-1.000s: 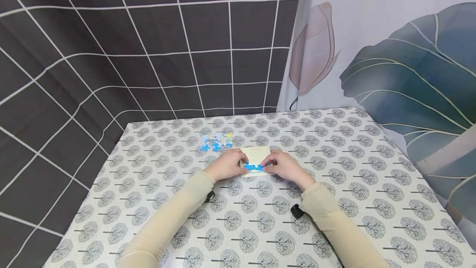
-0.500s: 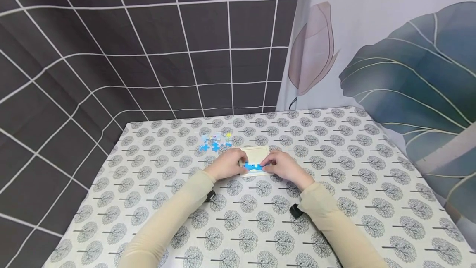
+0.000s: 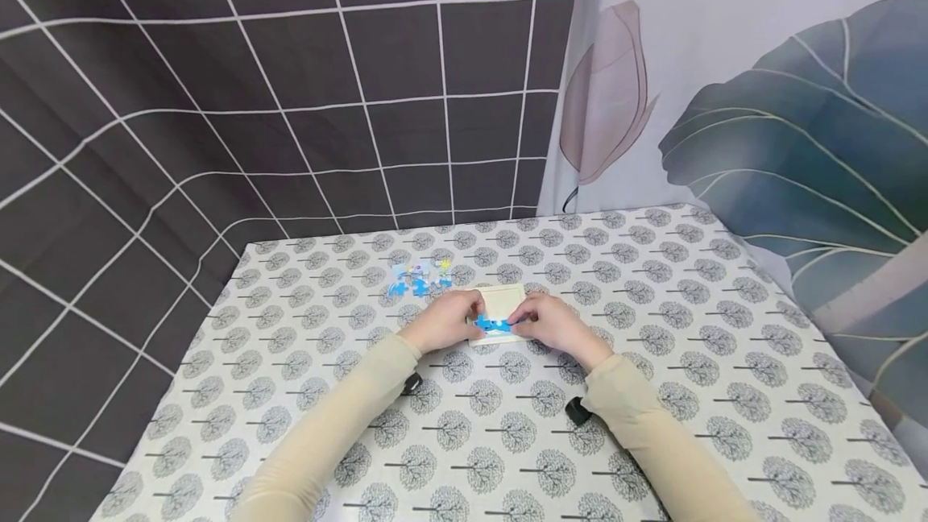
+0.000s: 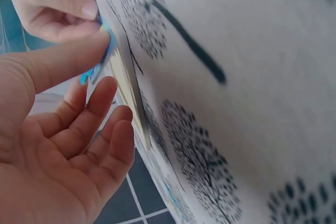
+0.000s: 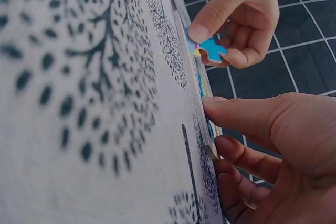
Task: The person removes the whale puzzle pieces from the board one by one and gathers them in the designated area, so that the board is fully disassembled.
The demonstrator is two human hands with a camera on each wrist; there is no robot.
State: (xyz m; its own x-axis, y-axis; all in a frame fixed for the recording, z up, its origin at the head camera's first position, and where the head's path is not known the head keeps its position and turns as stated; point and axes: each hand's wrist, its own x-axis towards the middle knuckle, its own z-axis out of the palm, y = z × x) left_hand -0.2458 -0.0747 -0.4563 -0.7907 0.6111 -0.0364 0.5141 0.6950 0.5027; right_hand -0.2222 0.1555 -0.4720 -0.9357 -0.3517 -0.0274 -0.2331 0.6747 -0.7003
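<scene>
My left hand [image 3: 444,321] pinches a blue jigsaw piece [image 5: 214,51] between thumb and fingers. In the right wrist view the piece stands tilted up over the near part of a pale wooden puzzle tray [image 3: 502,295]. My right hand [image 3: 557,325] grips the tray's right side, its thumb [image 5: 223,107] at the near rim and the other fingers curled by the corner. More blue puzzle pieces [image 3: 502,325] show between the two hands, low in the tray; the right fingertips partly cover them. The far part of the tray shows its bare pale base.
Several loose puzzle pieces [image 3: 420,283], blue and white with a yellow one, lie beyond the tray to the left. A tree-print cloth [image 3: 478,441] covers the table. A dark grid curtain [image 3: 391,127] hangs behind it, and a leaf-print curtain [image 3: 623,143] at the right.
The blue piece in my left fingers has tipped up a little, so its tab shows more. My right hand stays at the tray's right side. The head view has shifted slightly.
</scene>
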